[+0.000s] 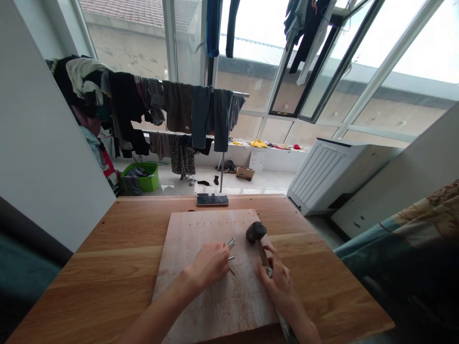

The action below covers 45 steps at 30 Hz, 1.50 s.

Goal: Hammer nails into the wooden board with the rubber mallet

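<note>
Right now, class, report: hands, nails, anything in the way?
Left hand at nails, grip hidden. Right hand on mallet handle. Phone beyond board, clear of hands.

Matt, rubber-like mallet head [256, 231]; shiny metal nails [231, 243]; scuffed, dull wooden board [222, 310]; smooth wooden table [322, 267]

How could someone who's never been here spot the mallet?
Find the big wooden table, then the pale board on it. At the board's right edge, by the right hand, is the mallet. It has a fat black head, while the nails by the left hand are thin and silvery.
</note>
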Each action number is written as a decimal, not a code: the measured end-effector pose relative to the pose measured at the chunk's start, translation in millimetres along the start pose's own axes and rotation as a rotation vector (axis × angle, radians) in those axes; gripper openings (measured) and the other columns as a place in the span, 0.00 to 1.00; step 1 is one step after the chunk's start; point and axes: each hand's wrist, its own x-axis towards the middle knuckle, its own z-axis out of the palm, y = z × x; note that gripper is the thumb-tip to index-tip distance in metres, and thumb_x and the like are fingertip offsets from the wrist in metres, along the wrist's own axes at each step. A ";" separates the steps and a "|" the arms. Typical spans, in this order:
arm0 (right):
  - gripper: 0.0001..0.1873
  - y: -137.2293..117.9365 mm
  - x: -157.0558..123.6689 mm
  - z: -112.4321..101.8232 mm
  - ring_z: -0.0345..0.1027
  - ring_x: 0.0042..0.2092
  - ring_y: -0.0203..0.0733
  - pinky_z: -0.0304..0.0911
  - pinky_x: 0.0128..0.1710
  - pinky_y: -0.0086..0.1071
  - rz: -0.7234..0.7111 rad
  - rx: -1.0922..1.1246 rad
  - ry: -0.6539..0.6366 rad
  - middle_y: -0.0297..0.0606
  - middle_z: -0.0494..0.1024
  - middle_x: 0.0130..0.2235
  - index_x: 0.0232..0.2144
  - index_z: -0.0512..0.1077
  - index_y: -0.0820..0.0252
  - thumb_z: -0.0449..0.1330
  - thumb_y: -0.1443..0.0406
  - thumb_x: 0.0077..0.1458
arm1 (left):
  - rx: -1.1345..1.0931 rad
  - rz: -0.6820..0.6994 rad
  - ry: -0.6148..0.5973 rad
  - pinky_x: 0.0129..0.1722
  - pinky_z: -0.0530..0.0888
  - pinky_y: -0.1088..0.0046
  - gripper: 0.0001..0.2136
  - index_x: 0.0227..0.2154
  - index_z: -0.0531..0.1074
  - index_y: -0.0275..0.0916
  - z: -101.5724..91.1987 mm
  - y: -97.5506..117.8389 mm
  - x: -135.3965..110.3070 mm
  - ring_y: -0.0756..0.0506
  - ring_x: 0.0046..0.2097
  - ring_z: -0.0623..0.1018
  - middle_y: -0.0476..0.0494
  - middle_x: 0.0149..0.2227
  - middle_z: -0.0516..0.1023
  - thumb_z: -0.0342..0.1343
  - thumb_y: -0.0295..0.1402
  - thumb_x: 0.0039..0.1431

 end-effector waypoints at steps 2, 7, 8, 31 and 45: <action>0.27 1.3 0.1 1.5 0.77 0.45 0.48 0.68 0.47 0.38 -0.004 -0.009 0.015 0.43 0.81 0.44 0.59 0.63 0.57 0.52 0.54 0.60 | 0.003 0.009 -0.013 0.40 0.75 0.68 0.10 0.40 0.74 0.34 -2.3 4.4 4.7 0.40 0.42 0.80 0.35 0.41 0.80 0.50 0.26 0.59; 0.28 7.9 -1.9 8.5 0.73 0.54 0.52 0.66 0.53 0.41 -0.065 -0.075 0.052 0.47 0.76 0.55 0.61 0.62 0.57 0.51 0.54 0.61 | 0.082 0.036 -0.015 0.42 0.75 0.67 0.12 0.41 0.74 0.33 -6.0 8.8 1.2 0.40 0.42 0.79 0.34 0.41 0.79 0.48 0.23 0.58; 0.28 8.6 -2.0 9.5 0.73 0.54 0.52 0.66 0.53 0.42 -0.064 -0.090 0.053 0.48 0.76 0.55 0.61 0.62 0.57 0.51 0.54 0.61 | 0.092 0.037 -0.010 0.42 0.74 0.67 0.13 0.42 0.74 0.33 -6.4 8.6 -0.2 0.40 0.43 0.79 0.35 0.41 0.79 0.48 0.23 0.57; 0.31 -5.8 0.2 1.9 0.68 0.59 0.52 0.62 0.59 0.42 0.075 0.001 -0.038 0.49 0.72 0.60 0.63 0.61 0.65 0.52 0.57 0.61 | -0.660 0.048 0.317 0.33 0.71 0.76 0.06 0.30 0.77 0.35 5.6 -58.4 126.2 0.49 0.31 0.76 0.47 0.28 0.78 0.55 0.27 0.50; 0.32 -0.2 0.4 -3.3 0.67 0.59 0.55 0.60 0.60 0.42 0.161 0.061 -0.058 0.49 0.75 0.56 0.59 0.69 0.63 0.57 0.53 0.55 | -0.690 0.150 0.316 0.32 0.69 0.76 0.05 0.28 0.78 0.34 24.7 -54.4 153.8 0.49 0.31 0.73 0.47 0.28 0.75 0.57 0.25 0.48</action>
